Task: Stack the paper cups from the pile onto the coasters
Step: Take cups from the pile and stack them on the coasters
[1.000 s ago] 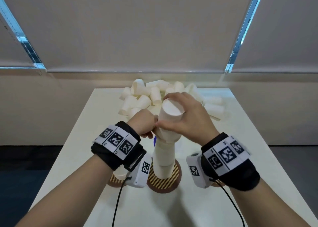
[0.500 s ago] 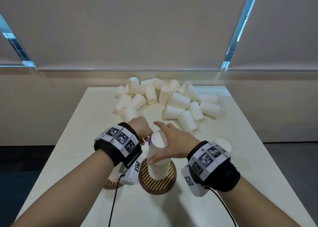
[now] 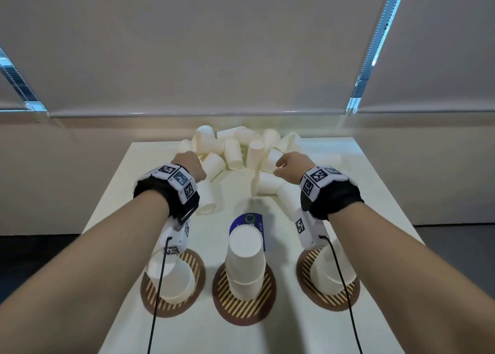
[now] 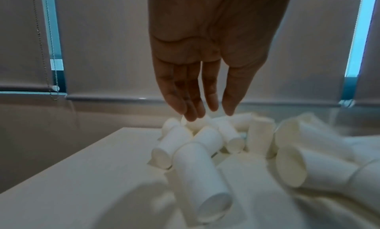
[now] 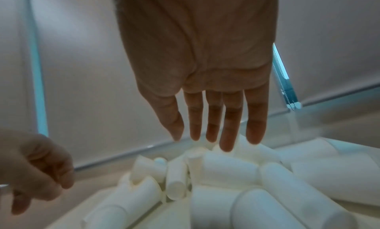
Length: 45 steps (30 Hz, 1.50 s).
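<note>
My left hand [image 3: 190, 166] hangs over the left edge of the pile of paper cups [image 3: 241, 150] at the far end of the table [image 3: 112, 187]. From the left wrist view its fingers [image 4: 180, 92] point down, straight and close together, with nothing in them, the tips just above a cup lying on its side. Below my left forearm, the left coaster [image 3: 187, 297] carries upside-down cups [image 3: 171, 278]. The middle coaster [image 3: 241, 305], brown with yellow stripes, bears a taller stack of inverted cups [image 3: 245, 260], and a blue label [image 3: 249, 219] lies on the table just behind it. The right coaster [image 3: 321, 297] holds another short stack [image 3: 332, 270], partly hidden by my wrist camera and its cable. My right hand [image 3: 293, 164] is over the right part of the pile; the right wrist view shows its fingers [image 5: 232, 118] stretched down and slightly spread, gripping nothing, tips just above the cups. Whether they touch one I cannot tell.
</note>
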Each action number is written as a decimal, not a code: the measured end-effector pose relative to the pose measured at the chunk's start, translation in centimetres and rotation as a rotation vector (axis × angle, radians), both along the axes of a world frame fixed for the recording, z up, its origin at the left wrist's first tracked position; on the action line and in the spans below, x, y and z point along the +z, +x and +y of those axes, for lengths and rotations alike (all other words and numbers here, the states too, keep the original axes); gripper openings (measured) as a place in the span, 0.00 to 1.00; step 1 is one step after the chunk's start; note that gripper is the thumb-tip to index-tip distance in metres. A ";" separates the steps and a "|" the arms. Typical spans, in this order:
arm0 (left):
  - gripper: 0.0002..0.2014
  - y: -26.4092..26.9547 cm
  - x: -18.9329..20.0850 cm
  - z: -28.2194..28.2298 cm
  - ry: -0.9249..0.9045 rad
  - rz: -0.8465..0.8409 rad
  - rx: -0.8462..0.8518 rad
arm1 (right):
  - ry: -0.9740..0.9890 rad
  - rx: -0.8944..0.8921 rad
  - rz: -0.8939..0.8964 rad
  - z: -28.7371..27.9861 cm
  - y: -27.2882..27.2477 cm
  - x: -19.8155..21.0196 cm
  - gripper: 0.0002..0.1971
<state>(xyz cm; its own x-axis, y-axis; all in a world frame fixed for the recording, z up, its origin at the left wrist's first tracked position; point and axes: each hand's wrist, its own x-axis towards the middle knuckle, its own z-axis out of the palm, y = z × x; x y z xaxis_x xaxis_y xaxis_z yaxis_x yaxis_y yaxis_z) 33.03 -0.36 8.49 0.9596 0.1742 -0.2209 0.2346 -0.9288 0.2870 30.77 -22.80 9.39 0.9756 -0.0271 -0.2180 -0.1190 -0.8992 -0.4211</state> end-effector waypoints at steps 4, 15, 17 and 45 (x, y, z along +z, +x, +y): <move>0.15 1.9 -3.5 0.5 0.038 0.086 0.005 | -0.074 -0.027 0.052 -0.6 2.4 -3.0 0.20; 0.21 4.0 -9.7 -1.2 0.091 0.111 0.034 | -0.156 -0.167 0.187 -1.2 5.3 -9.5 0.30; 0.28 4.2 -10.6 -1.0 0.079 0.094 0.093 | -0.118 -0.162 0.220 -1.6 5.1 -10.1 0.28; 0.41 -2.7 -1.3 -3.9 -0.496 -0.075 -0.042 | 0.395 -0.430 -0.201 -1.2 -0.5 -1.5 0.17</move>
